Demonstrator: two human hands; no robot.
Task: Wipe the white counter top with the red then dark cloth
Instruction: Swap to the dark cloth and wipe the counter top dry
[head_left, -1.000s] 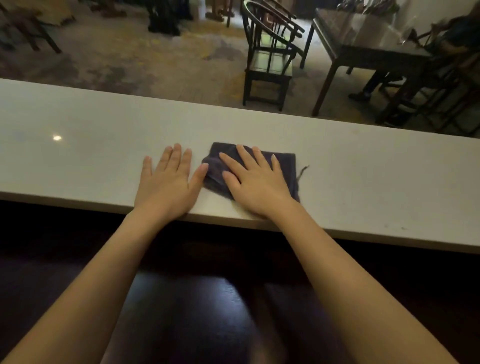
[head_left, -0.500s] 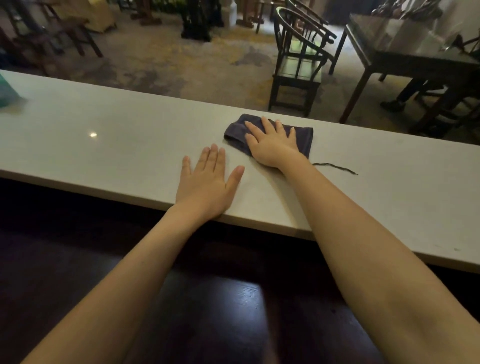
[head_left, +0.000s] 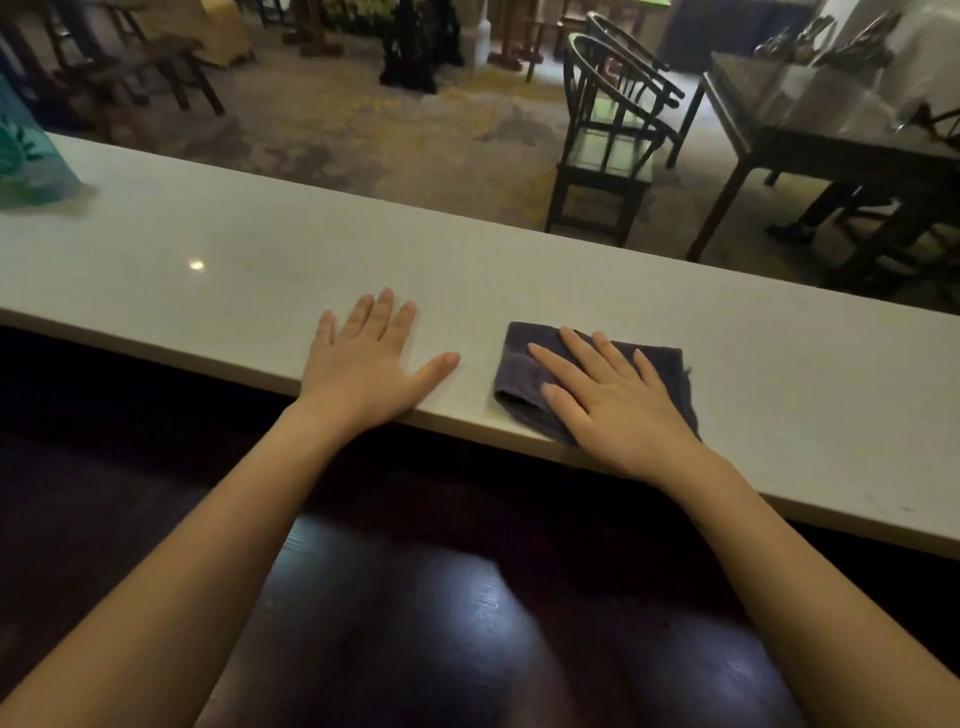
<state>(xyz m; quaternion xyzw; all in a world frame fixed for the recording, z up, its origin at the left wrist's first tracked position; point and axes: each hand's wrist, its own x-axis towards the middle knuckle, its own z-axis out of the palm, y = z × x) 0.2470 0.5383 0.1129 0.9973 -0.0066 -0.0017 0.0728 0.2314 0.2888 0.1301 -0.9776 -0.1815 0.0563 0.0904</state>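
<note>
With the red cloth nowhere in view, we judge the task to be in its second stage, the pass with the folded dark grey-purple cloth (head_left: 597, 374). Our right hand (head_left: 618, 410) lies flat on this cloth, fingers (head_left: 550, 358) spread wide and pressing down rather than gripping it. The cloth rests at the near edge of the long white stone tabletop (head_left: 260, 270). Our left hand (head_left: 371, 364) is braced palm-down on the bare surface just beside it, fingers splayed, holding nothing. We judge that the next stroke calls for steady downward pressure while sliding the cloth across unwiped areas.
</note>
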